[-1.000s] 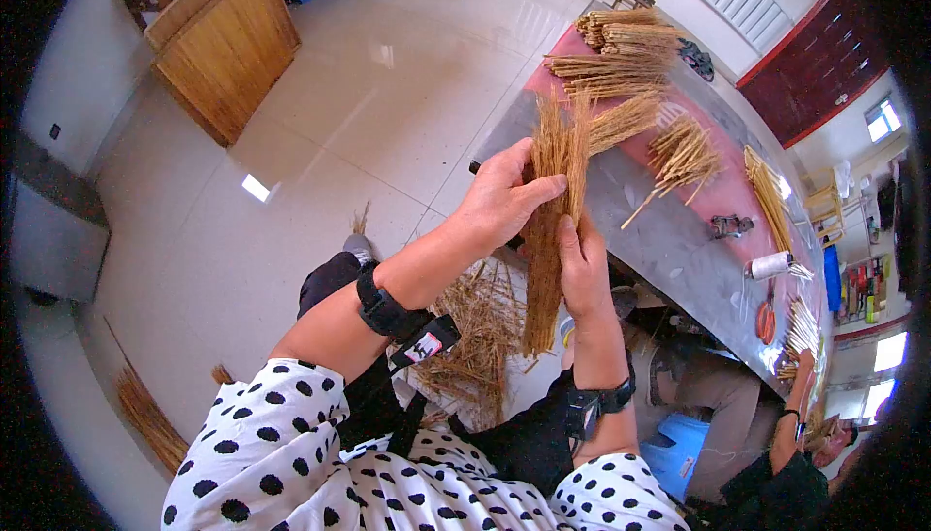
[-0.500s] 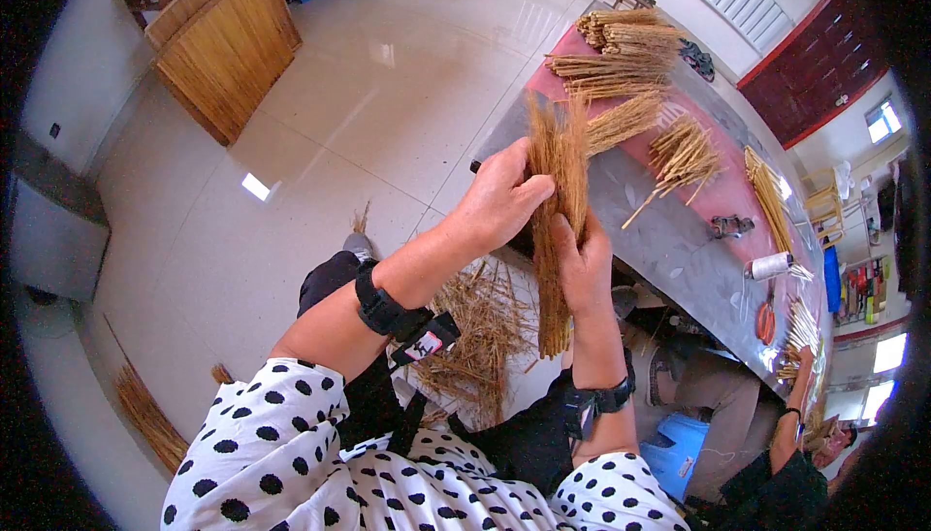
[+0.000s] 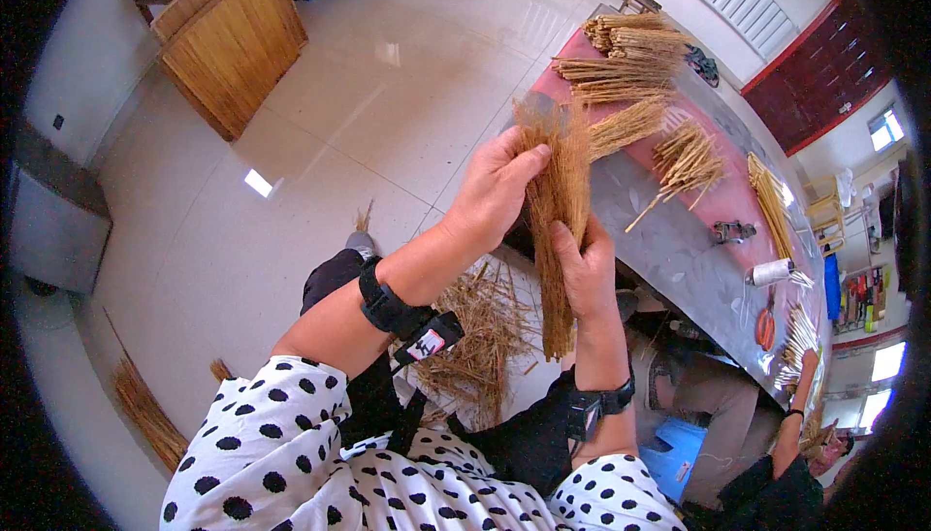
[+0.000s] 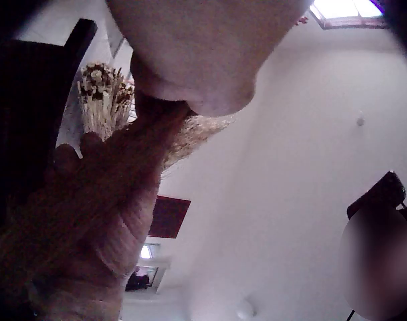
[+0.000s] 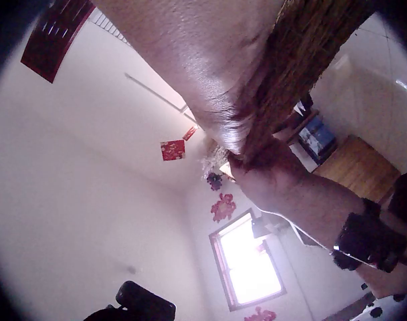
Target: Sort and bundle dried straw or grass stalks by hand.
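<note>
Between the two hands: a long straw bundle (image 3: 565, 182), touching both; its long axis runs roughly from 12 to 6 o'clock in the head view, wispy spread ends up, narrower end down.
Right hand (image 3: 586, 271): the one nearer the body and the narrower end; it grips the bundle, which lies toward 11 o'clock from it, thumb on the near face, the other fingers partly hidden.
Left hand (image 3: 497, 187): higher up, nearer the wispy ends; it pinches the bundle, which lies at its 3 o'clock, thumb across the front, the fingertips behind not clear.
Loose straw pile (image 3: 475, 342): on the floor, at 7 o'clock from the bundle.
Table (image 3: 669, 274): beyond the right hand, with a fanned bundle (image 3: 687, 160) at 2 o'clock, white spool (image 3: 773, 272) between 3 and 4, scissors (image 3: 765, 325) at 4.
Stacked bundles (image 3: 635, 44): on the table's far part, at 1 o'clock.
Wooden panel (image 3: 233, 46): well apart, across the floor at 10 o'clock.
</note>
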{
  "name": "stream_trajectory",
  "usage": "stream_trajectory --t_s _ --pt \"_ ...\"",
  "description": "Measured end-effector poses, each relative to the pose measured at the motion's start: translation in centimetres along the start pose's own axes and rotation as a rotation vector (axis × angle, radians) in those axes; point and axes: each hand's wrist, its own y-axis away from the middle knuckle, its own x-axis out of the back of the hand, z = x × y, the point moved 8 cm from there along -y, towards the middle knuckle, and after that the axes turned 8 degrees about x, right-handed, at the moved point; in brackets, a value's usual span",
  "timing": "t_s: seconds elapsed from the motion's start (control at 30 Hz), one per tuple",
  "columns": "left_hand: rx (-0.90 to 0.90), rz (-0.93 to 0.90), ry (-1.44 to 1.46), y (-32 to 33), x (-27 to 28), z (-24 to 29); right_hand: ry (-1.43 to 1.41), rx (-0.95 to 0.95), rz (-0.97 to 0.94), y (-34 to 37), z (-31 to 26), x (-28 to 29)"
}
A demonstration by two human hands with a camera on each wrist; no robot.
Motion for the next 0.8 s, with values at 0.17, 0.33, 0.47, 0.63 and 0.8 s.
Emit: stream_trajectory --t_s 0.17,0.33,0.47,0.63,0.8 --pt "0.021 0.029 0.174 -0.3 0.9 0.0 0.005 0.017 -0.013 0.0 -0.2 -0.3" --pt "-0.054 0.233 0.173 -1.2 4.7 2.7 0.048 -0.036 -0.125 0.6 -0.2 -0.9" --pt "-0.07 0.298 0.213 -1.2 6.3 3.6 -0.083 -0.087 -0.078 0.8 0.6 -0.5" --pt "0.186 0.062 0.103 -0.8 2.8 -0.4 -0.106 -0.06 -0.004 0.1 -0.1 0.3" --pt "0.244 -0.117 -0.093 0.3 -0.9 -2.0 -0.095 -0.063 0.005 0.2 1.2 0.2"
